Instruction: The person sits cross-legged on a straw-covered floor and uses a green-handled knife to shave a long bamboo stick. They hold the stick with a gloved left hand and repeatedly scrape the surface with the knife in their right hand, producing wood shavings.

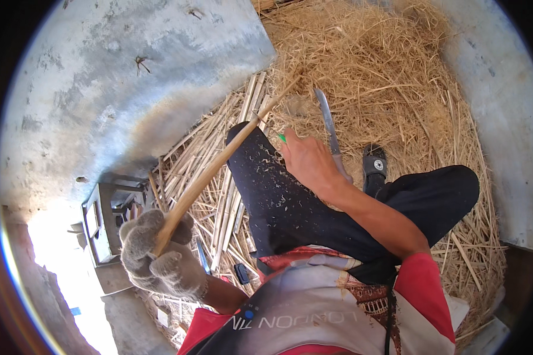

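My left hand, in a thick grey knitted glove, is wrapped round the near end of a long pale bamboo stick. The stick slants up and away to the right, over my bent left knee, and narrows to a thin far end. Bare and closed, my right hand is just to the right of the stick. A small green thing pokes out from its fingers; the rest of it is hidden, so its kind does not show. Beyond that hand a long knife with a curved blade lies on the straw, handle toward me.
Shavings dot my dark trousers. Split bamboo strips cover the floor at left. A heap of curly shavings rises ahead. Grey walls stand left and right. A small frame-like cabinet sits at left, and a dark small object lies near my waist.
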`<action>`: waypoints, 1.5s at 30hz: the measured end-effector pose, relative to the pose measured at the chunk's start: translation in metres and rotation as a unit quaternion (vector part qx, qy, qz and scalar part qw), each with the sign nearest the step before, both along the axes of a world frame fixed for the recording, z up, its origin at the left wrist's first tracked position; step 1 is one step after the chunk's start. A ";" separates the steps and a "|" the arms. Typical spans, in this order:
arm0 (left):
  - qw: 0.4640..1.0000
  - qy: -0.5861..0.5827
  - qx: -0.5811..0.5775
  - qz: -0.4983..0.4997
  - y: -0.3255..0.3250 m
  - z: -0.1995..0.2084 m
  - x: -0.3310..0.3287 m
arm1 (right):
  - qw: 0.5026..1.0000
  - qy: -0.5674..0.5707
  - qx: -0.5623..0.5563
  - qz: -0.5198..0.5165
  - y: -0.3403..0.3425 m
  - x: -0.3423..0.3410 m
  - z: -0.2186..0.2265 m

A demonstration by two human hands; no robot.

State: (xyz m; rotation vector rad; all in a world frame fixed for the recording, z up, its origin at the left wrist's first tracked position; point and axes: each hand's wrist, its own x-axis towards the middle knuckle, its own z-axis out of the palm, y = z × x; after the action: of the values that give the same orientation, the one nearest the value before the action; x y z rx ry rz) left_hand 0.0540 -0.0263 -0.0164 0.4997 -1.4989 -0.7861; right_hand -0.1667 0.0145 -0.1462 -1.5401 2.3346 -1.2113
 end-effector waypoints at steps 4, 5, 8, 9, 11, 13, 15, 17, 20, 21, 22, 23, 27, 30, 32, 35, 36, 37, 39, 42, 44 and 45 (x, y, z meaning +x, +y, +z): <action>0.992 0.017 -0.042 -0.116 0.001 -0.004 0.004 | 0.989 -0.088 -0.022 0.119 0.016 0.029 0.046; 0.983 0.026 -0.068 -0.167 -0.003 0.000 -0.010 | 0.984 -0.081 -0.074 0.141 0.022 0.034 0.053; 0.974 0.065 -0.063 -0.205 -0.010 -0.011 0.001 | 0.992 -0.076 -0.054 0.080 0.016 0.032 0.041; 0.969 0.104 -0.047 -0.219 -0.006 -0.001 -0.015 | 0.993 -0.088 0.075 0.024 0.005 0.021 0.027; 0.965 0.121 -0.038 -0.230 -0.004 0.008 -0.029 | 0.989 -0.079 0.124 -0.028 -0.011 -0.026 -0.047; 0.976 0.080 -0.047 -0.198 -0.005 0.007 -0.014 | 0.993 -0.089 0.069 0.019 -0.012 -0.018 -0.020; 0.983 0.076 -0.045 -0.161 -0.005 0.000 -0.010 | 0.989 -0.115 0.029 0.086 0.001 0.000 0.012; 0.985 0.077 -0.052 -0.145 -0.006 -0.005 -0.016 | 0.974 -0.157 -0.024 0.161 0.009 0.017 0.039; 0.989 0.082 -0.053 -0.108 -0.004 -0.007 -0.019 | 0.981 -0.143 -0.041 0.125 0.000 0.022 0.017; 0.991 0.085 -0.049 -0.092 -0.003 -0.007 -0.019 | 0.989 -0.121 0.061 0.066 -0.012 0.011 0.000; 0.992 0.088 -0.044 -0.075 -0.002 -0.004 -0.023 | 0.989 -0.073 0.115 0.059 -0.022 -0.017 -0.056; 0.993 0.094 -0.038 -0.058 -0.003 -0.003 -0.027 | 0.984 -0.024 0.170 0.052 -0.025 -0.043 -0.100; 0.989 0.127 0.006 0.079 0.003 -0.008 -0.021 | 0.957 -0.230 0.176 -0.012 -0.015 -0.048 -0.020; 0.993 0.054 -0.099 0.046 -0.002 -0.011 -0.017 | 0.975 -0.215 0.048 0.005 -0.001 -0.041 0.004; 0.966 -0.064 -0.233 -0.089 -0.009 -0.009 0.002 | 0.978 -0.204 0.009 0.037 0.012 -0.034 0.032; 0.919 -0.152 -0.250 -0.264 -0.008 0.000 0.016 | 0.971 -0.223 0.068 0.057 0.033 -0.024 0.062; 0.903 -0.166 -0.254 -0.303 -0.003 0.003 0.018 | 0.970 -0.228 0.068 0.050 0.041 -0.021 0.061; 0.888 -0.169 -0.258 -0.341 -0.001 0.001 0.012 | 0.970 -0.232 0.068 0.037 0.050 -0.024 0.057; 0.858 -0.168 -0.275 -0.401 0.002 -0.002 -0.002 | 0.961 -0.262 0.088 0.004 0.070 -0.029 0.047; 0.836 -0.144 -0.297 -0.439 0.008 -0.011 -0.015 | 0.941 -0.306 0.142 -0.036 0.098 -0.032 0.024; 0.825 -0.134 -0.312 -0.451 0.008 -0.021 -0.012 | 0.938 -0.309 0.149 -0.053 0.116 -0.029 0.007; 0.818 -0.129 -0.319 -0.460 0.007 -0.025 -0.011 | 0.931 -0.325 0.155 -0.064 0.121 -0.024 0.005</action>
State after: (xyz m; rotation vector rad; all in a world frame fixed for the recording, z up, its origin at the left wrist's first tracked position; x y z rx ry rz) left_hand 0.0435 -0.0192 -0.0413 -0.7293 -2.1517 -0.8714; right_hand -0.1910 0.1358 -0.1415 -0.7389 2.0540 -1.0848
